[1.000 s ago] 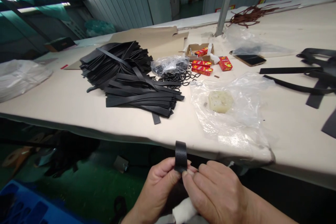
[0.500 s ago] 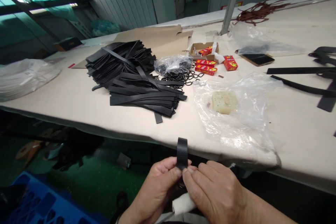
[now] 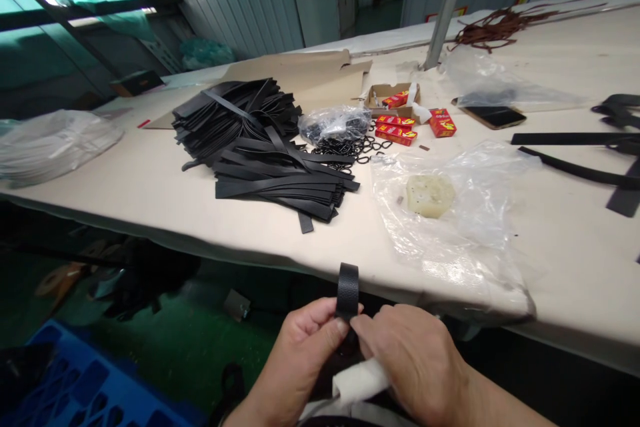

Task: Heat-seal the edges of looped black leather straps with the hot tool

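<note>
A black leather strap (image 3: 348, 290) is bent into an upright loop in front of the table edge. Thumb and fingers of my left hand (image 3: 305, 353) pinch it at the base of the loop. My right hand (image 3: 420, 353) is closed, its fingertips at the lower right of the strap. From under the right palm sticks out a white cylindrical handle (image 3: 361, 380), which this hand seems to grip; a thin grey rod shows at its left end. The strap's lower part is hidden behind my fingers.
On the table (image 3: 165, 193) lie black straps (image 3: 280, 180), black metal hooks (image 3: 343, 153), red small boxes (image 3: 395, 133), a yellowish wax-like block (image 3: 430, 195) on a plastic bag (image 3: 475, 227), and a phone (image 3: 495, 115). A blue pallet (image 3: 85, 380) stands lower left.
My right fingertips have shifted slightly right, away from the base of the loop. The white handle has moved a little up and right. My left hand keeps its pinch.
</note>
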Demonstrator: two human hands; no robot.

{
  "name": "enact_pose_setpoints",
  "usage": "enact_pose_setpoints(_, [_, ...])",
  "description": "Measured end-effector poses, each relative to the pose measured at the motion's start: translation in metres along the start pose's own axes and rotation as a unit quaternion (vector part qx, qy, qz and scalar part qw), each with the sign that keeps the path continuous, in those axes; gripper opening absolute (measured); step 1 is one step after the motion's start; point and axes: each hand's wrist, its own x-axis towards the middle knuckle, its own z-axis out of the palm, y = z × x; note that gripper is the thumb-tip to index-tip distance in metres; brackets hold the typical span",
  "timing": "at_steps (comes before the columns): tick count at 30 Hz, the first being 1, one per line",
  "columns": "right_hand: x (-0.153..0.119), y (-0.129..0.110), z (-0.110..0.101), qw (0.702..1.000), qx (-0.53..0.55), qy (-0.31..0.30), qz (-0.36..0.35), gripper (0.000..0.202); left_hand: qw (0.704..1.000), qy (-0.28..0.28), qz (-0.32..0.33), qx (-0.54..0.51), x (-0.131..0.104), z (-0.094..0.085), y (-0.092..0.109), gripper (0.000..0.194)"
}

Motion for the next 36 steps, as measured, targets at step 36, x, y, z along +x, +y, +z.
enact_pose_setpoints(36, [0.019, -0.013, 0.028, 0.637, 0.535, -0.032, 0.554, 0.043, 0.993, -0.011, 0.057, 0.099, -0.010, -0.005, 0.017, 0.023])
